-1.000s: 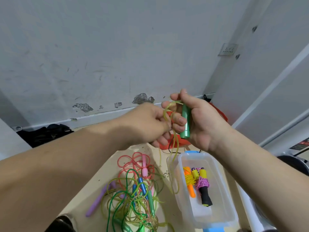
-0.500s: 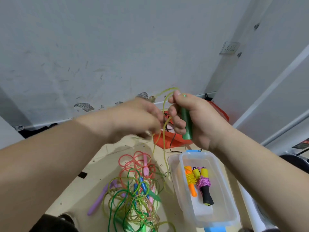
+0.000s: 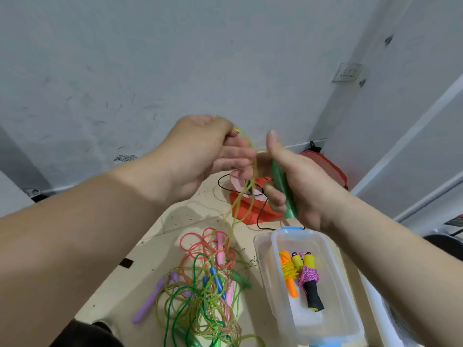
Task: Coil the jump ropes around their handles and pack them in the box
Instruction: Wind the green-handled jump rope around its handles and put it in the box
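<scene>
A person's right hand grips a green handle upright above the far end of a clear plastic box. The thumb points straight up, where half a second ago it lay folded over the handle's top. The left hand, which had been curled low beside the right, is now raised higher. It pinches a yellow-green rope near the thumb, with the other fingers loosely spread and blurred.

The rope runs from that pinch across to the base of the right thumb. It no longer arches in a loop above the right hand. Its slack drops between the two hands to the counter left of the box and joins a tangle of loose ropes in pink, green and blue. A purple handle lies on the tangle's far side from the box.

Two finished ropes lie side by side inside the box, as before. One has orange handles bound in yellow cord, and the other has yellow-and-black handles wrapped in pink cord. A red bag sits on the counter just beyond the box's far end.
</scene>
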`<state>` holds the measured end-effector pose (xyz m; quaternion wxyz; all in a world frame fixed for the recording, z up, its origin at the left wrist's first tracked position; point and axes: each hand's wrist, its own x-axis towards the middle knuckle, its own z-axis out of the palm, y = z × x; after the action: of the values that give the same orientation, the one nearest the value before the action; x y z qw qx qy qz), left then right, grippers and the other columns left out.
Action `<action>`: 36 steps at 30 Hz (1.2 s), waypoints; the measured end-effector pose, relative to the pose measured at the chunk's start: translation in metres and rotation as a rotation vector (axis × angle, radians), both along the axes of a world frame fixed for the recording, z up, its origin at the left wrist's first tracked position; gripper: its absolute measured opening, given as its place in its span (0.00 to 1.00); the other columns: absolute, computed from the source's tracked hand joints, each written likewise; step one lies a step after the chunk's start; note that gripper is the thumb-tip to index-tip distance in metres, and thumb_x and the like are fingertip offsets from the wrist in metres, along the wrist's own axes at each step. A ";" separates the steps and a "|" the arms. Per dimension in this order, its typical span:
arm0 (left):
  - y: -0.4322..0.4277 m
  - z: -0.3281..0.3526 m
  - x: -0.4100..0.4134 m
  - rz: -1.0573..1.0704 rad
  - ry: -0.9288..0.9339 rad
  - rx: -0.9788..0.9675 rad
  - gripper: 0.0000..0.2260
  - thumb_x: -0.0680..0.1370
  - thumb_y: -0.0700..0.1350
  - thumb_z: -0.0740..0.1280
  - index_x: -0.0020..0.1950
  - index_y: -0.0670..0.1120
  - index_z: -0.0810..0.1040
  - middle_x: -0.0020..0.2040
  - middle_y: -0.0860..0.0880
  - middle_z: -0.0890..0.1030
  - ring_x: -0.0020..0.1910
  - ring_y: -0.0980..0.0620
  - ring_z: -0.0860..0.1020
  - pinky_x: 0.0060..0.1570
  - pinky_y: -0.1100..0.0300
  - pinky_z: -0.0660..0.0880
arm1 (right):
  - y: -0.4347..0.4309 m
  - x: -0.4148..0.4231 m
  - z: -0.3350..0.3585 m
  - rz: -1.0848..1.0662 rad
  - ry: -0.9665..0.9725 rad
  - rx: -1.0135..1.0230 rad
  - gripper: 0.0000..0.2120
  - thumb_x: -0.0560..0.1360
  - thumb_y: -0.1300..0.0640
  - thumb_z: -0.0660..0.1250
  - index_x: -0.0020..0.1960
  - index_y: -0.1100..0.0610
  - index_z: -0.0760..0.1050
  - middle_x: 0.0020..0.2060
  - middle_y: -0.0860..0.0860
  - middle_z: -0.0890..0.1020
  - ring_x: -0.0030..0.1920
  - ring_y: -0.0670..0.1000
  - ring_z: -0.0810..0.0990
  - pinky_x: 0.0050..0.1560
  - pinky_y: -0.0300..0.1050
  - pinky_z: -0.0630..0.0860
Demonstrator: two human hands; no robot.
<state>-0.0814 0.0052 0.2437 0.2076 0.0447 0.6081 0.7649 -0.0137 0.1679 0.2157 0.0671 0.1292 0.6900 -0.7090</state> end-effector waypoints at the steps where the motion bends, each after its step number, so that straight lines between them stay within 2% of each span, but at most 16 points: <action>1: -0.002 0.002 -0.002 0.028 -0.009 0.057 0.07 0.82 0.37 0.60 0.47 0.37 0.75 0.40 0.39 0.82 0.39 0.44 0.86 0.43 0.52 0.85 | -0.002 0.002 -0.002 0.047 0.007 0.115 0.25 0.80 0.39 0.65 0.56 0.62 0.79 0.43 0.56 0.85 0.24 0.51 0.62 0.24 0.38 0.60; 3: -0.007 0.004 -0.009 0.083 -0.026 0.157 0.06 0.83 0.38 0.60 0.49 0.37 0.75 0.42 0.40 0.82 0.42 0.44 0.87 0.42 0.53 0.85 | -0.007 0.003 -0.004 0.077 0.022 0.256 0.16 0.83 0.49 0.66 0.55 0.63 0.80 0.41 0.56 0.85 0.24 0.52 0.64 0.24 0.37 0.60; 5: -0.011 0.003 -0.013 0.125 -0.048 0.148 0.05 0.82 0.38 0.61 0.53 0.38 0.75 0.43 0.40 0.82 0.43 0.43 0.87 0.42 0.53 0.85 | -0.010 0.002 -0.006 0.032 0.035 0.232 0.13 0.84 0.53 0.64 0.54 0.63 0.79 0.38 0.57 0.83 0.23 0.51 0.65 0.24 0.36 0.61; 7: -0.014 0.000 -0.009 0.039 0.004 -0.067 0.04 0.80 0.36 0.64 0.54 0.38 0.77 0.43 0.39 0.84 0.42 0.44 0.87 0.45 0.51 0.84 | -0.011 -0.001 -0.004 -0.037 0.063 0.080 0.10 0.84 0.54 0.63 0.54 0.61 0.78 0.35 0.58 0.80 0.23 0.51 0.66 0.23 0.38 0.61; 11: -0.009 -0.021 0.018 -0.491 0.178 -0.499 0.10 0.75 0.32 0.68 0.54 0.41 0.81 0.45 0.48 0.87 0.45 0.52 0.83 0.49 0.50 0.81 | -0.011 -0.004 0.004 -0.090 0.097 -0.241 0.09 0.85 0.54 0.60 0.51 0.58 0.74 0.33 0.54 0.75 0.24 0.50 0.66 0.23 0.38 0.61; 15: 0.003 -0.039 0.028 -0.516 0.409 -0.740 0.05 0.79 0.42 0.69 0.50 0.41 0.81 0.39 0.48 0.82 0.39 0.49 0.81 0.51 0.43 0.82 | -0.010 -0.005 0.010 -0.108 0.081 -0.423 0.10 0.85 0.52 0.60 0.53 0.57 0.74 0.33 0.52 0.76 0.23 0.47 0.65 0.23 0.38 0.60; 17: 0.005 -0.037 0.025 -0.470 0.335 -0.654 0.09 0.83 0.43 0.65 0.52 0.37 0.80 0.40 0.44 0.85 0.40 0.46 0.86 0.48 0.48 0.84 | -0.007 -0.005 0.009 -0.128 0.074 -0.368 0.13 0.84 0.48 0.61 0.55 0.58 0.75 0.36 0.53 0.80 0.23 0.47 0.65 0.23 0.38 0.60; 19: 0.005 -0.029 0.017 -0.329 0.257 -0.505 0.10 0.84 0.42 0.64 0.53 0.36 0.79 0.43 0.39 0.85 0.40 0.44 0.86 0.43 0.51 0.85 | -0.005 -0.004 0.004 -0.100 0.042 -0.154 0.18 0.84 0.43 0.61 0.55 0.58 0.78 0.39 0.56 0.81 0.23 0.48 0.63 0.24 0.39 0.59; 21: 0.003 -0.018 0.007 -0.151 0.159 -0.299 0.08 0.83 0.41 0.65 0.55 0.36 0.79 0.47 0.34 0.85 0.37 0.44 0.86 0.42 0.53 0.85 | -0.005 -0.001 -0.002 -0.024 -0.009 0.051 0.22 0.82 0.40 0.62 0.55 0.58 0.80 0.43 0.61 0.82 0.25 0.50 0.63 0.25 0.39 0.60; 23: -0.001 -0.008 -0.003 -0.011 0.027 -0.079 0.07 0.83 0.39 0.65 0.56 0.37 0.78 0.49 0.33 0.84 0.36 0.46 0.85 0.41 0.54 0.85 | -0.005 0.002 -0.007 0.066 -0.045 0.105 0.25 0.81 0.39 0.62 0.57 0.62 0.79 0.48 0.62 0.85 0.26 0.53 0.64 0.27 0.42 0.60; 25: -0.007 -0.002 -0.011 0.095 -0.055 0.090 0.07 0.83 0.38 0.64 0.58 0.36 0.76 0.46 0.35 0.85 0.40 0.46 0.87 0.40 0.56 0.84 | -0.006 0.003 -0.010 0.123 -0.042 0.097 0.26 0.82 0.40 0.61 0.57 0.64 0.77 0.46 0.62 0.86 0.27 0.54 0.64 0.28 0.45 0.59; 27: -0.012 0.000 -0.017 0.140 -0.106 0.141 0.08 0.84 0.40 0.64 0.57 0.36 0.75 0.43 0.38 0.84 0.42 0.44 0.87 0.39 0.57 0.84 | -0.007 0.001 -0.011 0.116 0.001 0.092 0.20 0.84 0.44 0.61 0.50 0.62 0.77 0.38 0.60 0.83 0.26 0.54 0.64 0.27 0.44 0.59; 29: -0.013 -0.002 -0.015 0.090 -0.119 -0.009 0.10 0.83 0.43 0.65 0.54 0.36 0.76 0.43 0.38 0.84 0.42 0.41 0.87 0.40 0.53 0.85 | -0.010 -0.001 -0.011 0.047 0.035 0.058 0.18 0.84 0.46 0.61 0.45 0.60 0.76 0.32 0.57 0.78 0.25 0.53 0.64 0.27 0.42 0.59; 31: -0.012 -0.010 -0.005 -0.106 -0.052 -0.277 0.09 0.80 0.39 0.67 0.53 0.33 0.79 0.43 0.37 0.85 0.46 0.40 0.87 0.47 0.48 0.84 | -0.013 -0.003 -0.007 -0.027 0.053 -0.024 0.17 0.85 0.47 0.61 0.44 0.58 0.74 0.29 0.55 0.74 0.24 0.52 0.63 0.27 0.42 0.59; 33: -0.009 -0.021 0.010 -0.376 0.094 -0.528 0.08 0.75 0.34 0.69 0.53 0.34 0.81 0.45 0.39 0.84 0.47 0.44 0.85 0.52 0.45 0.83 | -0.015 -0.004 -0.002 -0.048 0.065 -0.138 0.17 0.85 0.47 0.60 0.43 0.58 0.72 0.28 0.53 0.71 0.24 0.51 0.62 0.26 0.41 0.58; 36: -0.003 -0.033 0.024 -0.555 0.354 -0.794 0.05 0.74 0.40 0.70 0.48 0.41 0.82 0.46 0.41 0.84 0.46 0.43 0.84 0.50 0.42 0.83 | -0.015 -0.006 0.004 -0.048 0.059 -0.306 0.17 0.85 0.45 0.59 0.43 0.56 0.71 0.28 0.51 0.69 0.24 0.48 0.61 0.25 0.41 0.57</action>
<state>-0.0577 0.0026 0.2110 0.2976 0.2510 0.8426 0.3721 -0.0197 0.1527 0.2195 0.0489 0.1133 0.5723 -0.8107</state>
